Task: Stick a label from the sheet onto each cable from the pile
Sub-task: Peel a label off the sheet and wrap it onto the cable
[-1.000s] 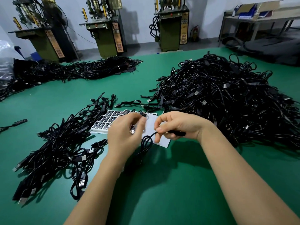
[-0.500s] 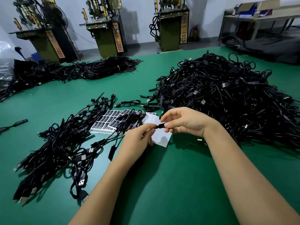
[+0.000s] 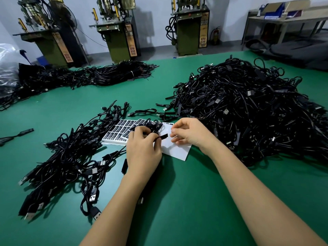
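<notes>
My left hand (image 3: 143,153) has its grip pinched around a black cable (image 3: 158,137) at frame centre, the cable's stubby end pointing right. My right hand (image 3: 189,133), just beside that end, curls its fingers; whether they pinch a label I cannot tell. Beneath both lies the label sheet (image 3: 122,129) on the green worktop (image 3: 195,201). The big cable pile (image 3: 248,110) fills the right; a smaller heap (image 3: 71,157) lies left. 3 machines stand along the top.

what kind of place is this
Most likely a small cable factory or assembly workshop. Three green press-like machines stand along the back wall, big heaps of black cables lie on a green worktable, and a label sheet sits by the hands for batch labelling.
</notes>
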Motion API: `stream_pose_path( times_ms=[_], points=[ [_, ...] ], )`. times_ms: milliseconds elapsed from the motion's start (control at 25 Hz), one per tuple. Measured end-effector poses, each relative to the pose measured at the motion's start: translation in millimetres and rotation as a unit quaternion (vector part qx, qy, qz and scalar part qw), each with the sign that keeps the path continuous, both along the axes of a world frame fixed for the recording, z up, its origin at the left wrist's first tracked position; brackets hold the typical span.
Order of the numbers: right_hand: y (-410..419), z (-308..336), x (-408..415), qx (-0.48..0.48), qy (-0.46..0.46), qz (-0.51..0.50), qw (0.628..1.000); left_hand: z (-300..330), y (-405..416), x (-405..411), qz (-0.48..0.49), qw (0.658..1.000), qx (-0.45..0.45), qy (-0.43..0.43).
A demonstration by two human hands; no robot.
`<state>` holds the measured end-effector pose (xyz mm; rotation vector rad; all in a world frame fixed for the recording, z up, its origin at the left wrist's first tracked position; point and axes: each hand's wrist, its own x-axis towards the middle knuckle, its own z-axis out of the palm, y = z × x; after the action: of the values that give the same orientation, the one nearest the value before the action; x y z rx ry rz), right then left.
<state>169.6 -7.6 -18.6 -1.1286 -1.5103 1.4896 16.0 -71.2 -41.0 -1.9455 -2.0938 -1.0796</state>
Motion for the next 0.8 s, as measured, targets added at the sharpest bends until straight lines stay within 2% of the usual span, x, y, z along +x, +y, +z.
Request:
stream_pose_path(
  times_ms=[40, 160, 240, 360, 440, 520, 640, 720, 800],
  points=[
    [0, -3, -4, 0.005, -0.013, -0.009, 1.000, -2, 1, -2, 0.032, 0.999, -0.025, 0.019],
    [3, -11, -6, -0.001, -0.026, -0.021, 0.999, 1, 5, -10, 0.083, 0.983, -0.162, 0.000],
    [5, -13, -6, -0.015, -0.025, -0.022, 0.999, 1, 5, -13, 0.061, 0.989, -0.135, 0.020],
    [7, -13, -7, -0.023, -0.024, -0.023, 0.999, 5, -4, 5, -0.044, 0.996, -0.055, 0.055],
    [7, -15, -6, -0.009, -0.035, -0.025, 0.999, 5, -7, 13, -0.062, 0.994, -0.030, 0.084],
    [5, -18, -1, 0.058, -0.096, -0.030, 0.993, 6, -5, 13, -0.046, 0.998, -0.030, 0.030],
    [1, -23, -1, 0.204, -0.235, -0.022, 0.950, 7, 0, 1, 0.001, 0.991, -0.060, -0.123],
    [0, -25, -5, 0.253, -0.279, -0.008, 0.926, 8, 2, -6, 0.045, 0.977, -0.063, -0.197],
    [1, -26, -7, 0.275, -0.300, 0.007, 0.913, 11, 2, -7, 0.067, 0.970, -0.054, -0.228]
  ],
)
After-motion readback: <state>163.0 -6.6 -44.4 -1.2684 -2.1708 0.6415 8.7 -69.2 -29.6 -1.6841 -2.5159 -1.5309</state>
